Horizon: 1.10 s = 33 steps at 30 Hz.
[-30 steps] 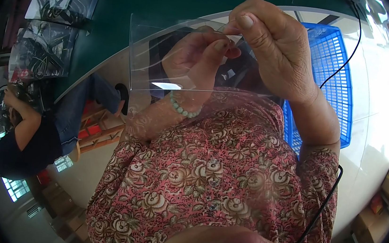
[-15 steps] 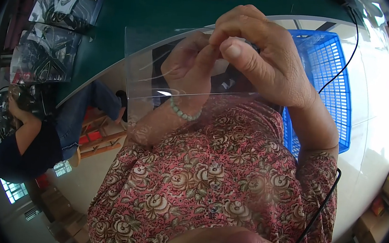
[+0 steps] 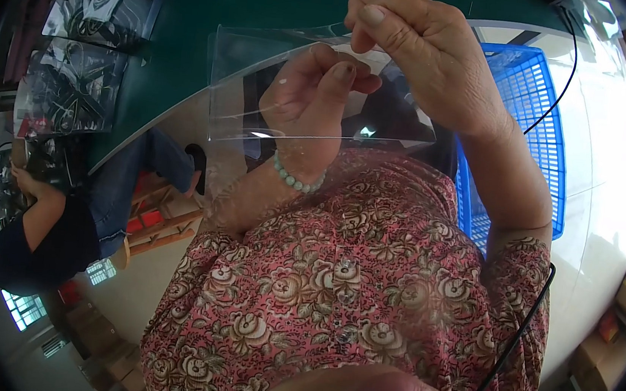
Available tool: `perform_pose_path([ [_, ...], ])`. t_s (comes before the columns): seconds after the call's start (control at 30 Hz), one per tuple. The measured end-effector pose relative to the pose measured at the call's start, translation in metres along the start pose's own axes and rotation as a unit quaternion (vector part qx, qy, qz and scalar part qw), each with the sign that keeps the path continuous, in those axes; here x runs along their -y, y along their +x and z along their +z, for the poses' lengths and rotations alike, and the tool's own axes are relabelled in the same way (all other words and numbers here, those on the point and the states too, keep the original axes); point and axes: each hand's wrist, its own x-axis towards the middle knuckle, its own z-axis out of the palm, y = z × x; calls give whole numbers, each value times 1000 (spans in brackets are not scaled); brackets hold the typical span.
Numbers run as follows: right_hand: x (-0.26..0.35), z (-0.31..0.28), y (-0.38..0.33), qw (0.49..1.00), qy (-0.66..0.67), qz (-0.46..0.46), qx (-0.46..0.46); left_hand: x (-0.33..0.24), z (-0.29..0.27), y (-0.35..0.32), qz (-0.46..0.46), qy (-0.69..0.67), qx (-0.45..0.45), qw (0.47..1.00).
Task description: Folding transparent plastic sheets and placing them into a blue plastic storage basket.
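Fingers bunch against the thumb on your raised right hand [image 3: 435,62]; your left hand [image 3: 298,101] curls palm-up, seen through clear plastic film [image 3: 236,111], its grip impossible to tell.

From here I see: dk-green, pale-edged tabletop [image 3: 187,14]; glossy off-white floor [image 3: 597,179], brightly lit; brown cardboard boxes [image 3: 599,359]; orange-brown wooden stool [image 3: 168,228]; small gridded window [image 3: 20,310], v. bright.

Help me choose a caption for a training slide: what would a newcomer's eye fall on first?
Probably the pink floral shirt, filling the lower centre. Next, the clear plastic piece above it, with the left hand showing through and a pale green bead bracelet just below. The bright blue lattice basket stands out at upper right.
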Motion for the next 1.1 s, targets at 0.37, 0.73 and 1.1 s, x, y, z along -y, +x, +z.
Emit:
perform_pose_path([
  [0.37,-38,7,18,917,-46,-395,-34,-2,8,0,15,-2,-5,1000],
  [0.73,-2,7,-11,999,16,30,33,-3,11,-5,25,-78,20,996],
  [1.1,-14,13,-8,970,-177,-164,-13,15,6,4,55,-15,-57,997],
])
